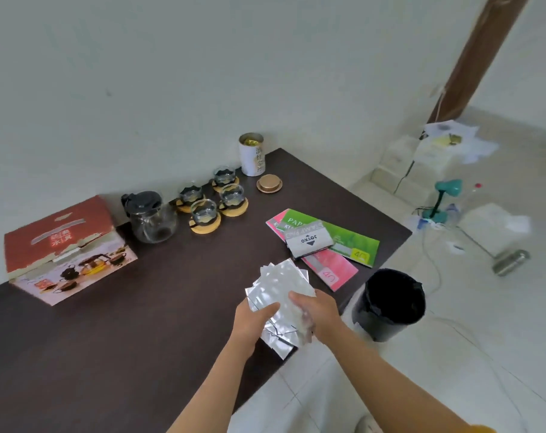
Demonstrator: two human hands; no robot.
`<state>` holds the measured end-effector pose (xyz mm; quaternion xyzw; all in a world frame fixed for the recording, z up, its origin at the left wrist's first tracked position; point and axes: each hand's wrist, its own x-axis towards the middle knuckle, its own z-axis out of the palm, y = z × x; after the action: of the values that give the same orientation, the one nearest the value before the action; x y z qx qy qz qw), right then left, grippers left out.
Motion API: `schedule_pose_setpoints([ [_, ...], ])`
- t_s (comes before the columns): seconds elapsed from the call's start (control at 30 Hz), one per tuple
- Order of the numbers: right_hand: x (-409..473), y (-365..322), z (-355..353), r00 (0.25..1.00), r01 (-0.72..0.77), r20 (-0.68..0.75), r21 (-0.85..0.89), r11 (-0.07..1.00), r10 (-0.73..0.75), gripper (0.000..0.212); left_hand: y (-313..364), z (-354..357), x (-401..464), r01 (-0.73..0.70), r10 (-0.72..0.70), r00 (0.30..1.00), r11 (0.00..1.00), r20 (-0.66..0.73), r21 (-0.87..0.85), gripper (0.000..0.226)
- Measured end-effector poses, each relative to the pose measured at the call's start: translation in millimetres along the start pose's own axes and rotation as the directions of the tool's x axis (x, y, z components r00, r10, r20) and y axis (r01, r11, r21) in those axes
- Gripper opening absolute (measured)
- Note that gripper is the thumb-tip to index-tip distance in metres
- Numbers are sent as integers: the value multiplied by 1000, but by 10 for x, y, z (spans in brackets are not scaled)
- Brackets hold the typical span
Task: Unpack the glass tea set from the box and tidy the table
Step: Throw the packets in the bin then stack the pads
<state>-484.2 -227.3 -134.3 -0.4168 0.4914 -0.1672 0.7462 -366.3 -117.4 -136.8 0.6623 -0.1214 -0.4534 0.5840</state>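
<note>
Both hands meet over the near edge of the dark desk [140, 307], sharing a stack of silvery foil packets [281, 295]. The left hand [254, 320] has its grip closed on the stack's left side, thumb on top; the right hand [318, 314] curls round the right side, fingers over the foil. The packets fan out unevenly, some corners poking below the hands.

Along the wall stands the tea set, already out: a glass teapot [151, 218] with a black lid, and beside it four glass cups [214, 195] on round coasters. Left of the teapot lies the red box [62, 248], its flap torn. Behind the cups is an open tin [252, 154], its gold lid [269, 183] just beside it. Coloured paper packs [325, 245] lie near the desk's right edge. A black bin [390, 304] sits on the floor just off that corner.
</note>
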Motion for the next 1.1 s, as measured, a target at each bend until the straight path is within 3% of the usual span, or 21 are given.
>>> schedule_pose_setpoints([
  [0.13,110,-223,-1024,993,18,-115,61,998,-11,44,-48,1035,193,19,-30,991,996,134,84,34],
  [0.3,197,-375,-2207,965,21,-262,92,996,4,21,-236,2231,354,-5,-43,971,980,237,197,47],
  [0.47,220,-330,-3128,928,-17,-367,126,992,63,31,-599,3049,430,22,-110,955,952,275,306,35],
  [0.7,535,-83,-3709,881,-80,-450,160,984,145,31,-903,3613,766,222,-346,912,867,220,446,21],
  [0.9,1119,-78,-3940,859,-154,-466,157,976,211,22,-991,3940,1391,290,-434,882,808,186,513,21],
  [1.0,1467,-145,-4035,838,-198,-486,150,969,247,24,-1057,4083,1777,326,-482,866,746,134,580,29],
  [1.1,1851,-176,-4147,809,-245,-522,120,962,271,32,-1112,4260,2117,365,-505,862,678,43,637,57],
])
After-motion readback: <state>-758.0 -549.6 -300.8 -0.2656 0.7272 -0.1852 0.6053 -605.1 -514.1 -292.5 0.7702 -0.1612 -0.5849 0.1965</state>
